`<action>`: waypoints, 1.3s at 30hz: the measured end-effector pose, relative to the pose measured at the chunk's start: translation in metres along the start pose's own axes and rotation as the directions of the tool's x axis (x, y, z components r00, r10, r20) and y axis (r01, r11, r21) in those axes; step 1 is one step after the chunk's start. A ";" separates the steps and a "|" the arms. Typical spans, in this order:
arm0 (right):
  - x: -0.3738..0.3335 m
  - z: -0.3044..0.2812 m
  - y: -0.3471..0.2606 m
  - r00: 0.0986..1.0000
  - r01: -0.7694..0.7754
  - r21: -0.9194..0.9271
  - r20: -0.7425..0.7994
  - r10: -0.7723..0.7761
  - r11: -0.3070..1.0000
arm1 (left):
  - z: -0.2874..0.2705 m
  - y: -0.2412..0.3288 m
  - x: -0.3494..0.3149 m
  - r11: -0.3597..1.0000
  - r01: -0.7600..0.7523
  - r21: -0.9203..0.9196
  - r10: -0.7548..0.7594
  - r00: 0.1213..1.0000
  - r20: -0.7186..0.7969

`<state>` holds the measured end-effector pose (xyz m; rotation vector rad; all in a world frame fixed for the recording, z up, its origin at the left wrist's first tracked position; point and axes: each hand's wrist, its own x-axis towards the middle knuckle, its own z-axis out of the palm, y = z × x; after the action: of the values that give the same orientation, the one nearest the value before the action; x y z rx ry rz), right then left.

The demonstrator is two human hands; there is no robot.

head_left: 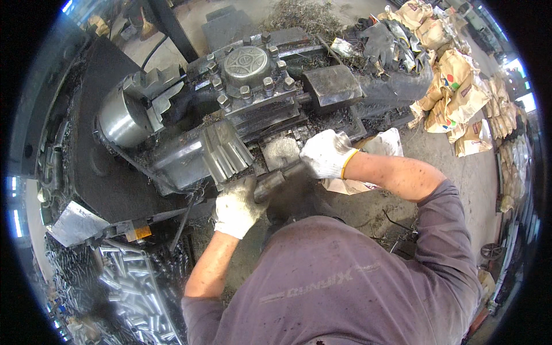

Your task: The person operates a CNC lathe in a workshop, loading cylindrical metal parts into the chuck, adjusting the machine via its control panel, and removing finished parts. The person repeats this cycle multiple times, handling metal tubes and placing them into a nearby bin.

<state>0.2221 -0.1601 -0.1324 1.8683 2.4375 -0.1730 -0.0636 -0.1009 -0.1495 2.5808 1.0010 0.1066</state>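
Observation:
Both of my hands wear white knit work gloves and meet along a dark metal bar (270, 186) in front of the lathe. The bar's thicker, rounded end lies against my left hand (237, 208), whose fingers are closed and partly hidden at the glove's far side. Up and to the right, my right hand (329, 154) is closed around the bar's thinner stretch, with its palm turned down. Just beyond the hands are a ribbed metal block (227, 150) and a pale, worn patch (280, 153) on the lathe carriage. Whether the bar is loose or fixed to the machine is hidden.
At the left is the lathe's shiny chuck (122, 119), facing a bolted tool post (247, 64). A tray of metal cylinders (133, 287) sits lower left. Dark gloves (379, 43) lie at the back, near brown paper sacks (454, 80). Swarf (302, 16) is heaped behind.

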 end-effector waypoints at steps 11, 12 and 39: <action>-0.021 -0.062 0.029 0.954 -0.141 -0.141 0.245 0.172 0.980 | -0.025 -0.009 -0.027 0.996 0.026 0.090 -0.025 1.000 -0.010; -0.030 -0.084 0.053 0.937 -0.264 -0.134 0.197 0.287 0.955 | -0.032 -0.021 -0.032 0.979 0.165 0.119 -0.166 0.986 -0.001; 0.054 0.036 -0.023 0.763 0.237 0.968 -0.237 0.601 0.081 | 0.086 -0.010 0.034 -0.452 0.572 -0.685 0.043 0.781 0.623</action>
<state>0.1856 -0.1184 -0.1734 3.1646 2.3849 -2.1066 -0.0272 -0.0984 -0.2353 0.4302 0.7343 0.1676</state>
